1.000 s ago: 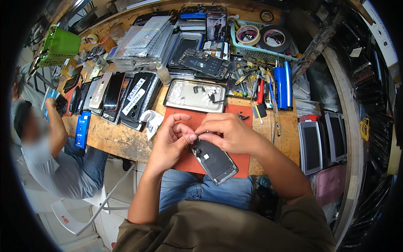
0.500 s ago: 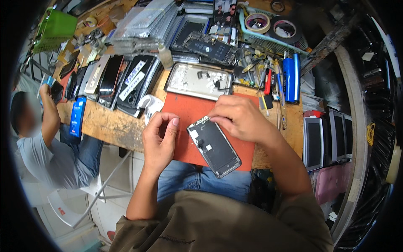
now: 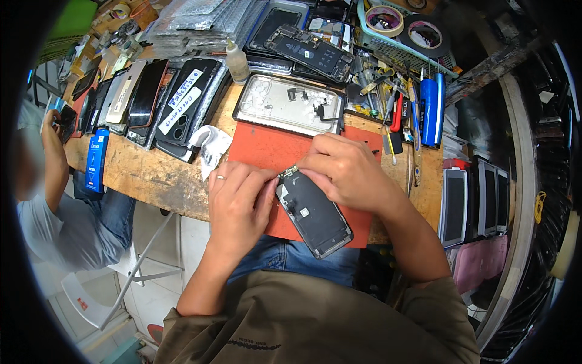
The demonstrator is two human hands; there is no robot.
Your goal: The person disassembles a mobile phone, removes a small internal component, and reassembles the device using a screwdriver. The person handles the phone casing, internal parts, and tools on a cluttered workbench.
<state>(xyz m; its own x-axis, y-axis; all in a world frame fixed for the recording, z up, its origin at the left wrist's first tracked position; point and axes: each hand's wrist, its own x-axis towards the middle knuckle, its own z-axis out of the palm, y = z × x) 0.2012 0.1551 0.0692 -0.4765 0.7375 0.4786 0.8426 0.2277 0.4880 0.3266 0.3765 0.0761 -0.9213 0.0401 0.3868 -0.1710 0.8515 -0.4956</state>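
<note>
Pinches phone screen (image 3: 316,219) at top with right hand (image 3: 348,170); curls left hand (image 3: 239,201) alongside, unclear whether gripping. Probably light, fragile: hold edges.

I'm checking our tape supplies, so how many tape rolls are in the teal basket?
2: a cream roll on the left of the basket and a black roll to its right. More may be hidden beneath them.

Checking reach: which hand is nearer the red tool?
Right. In view, the right hand is below and left of the red tool; the left hand is lower, farther left.
</note>
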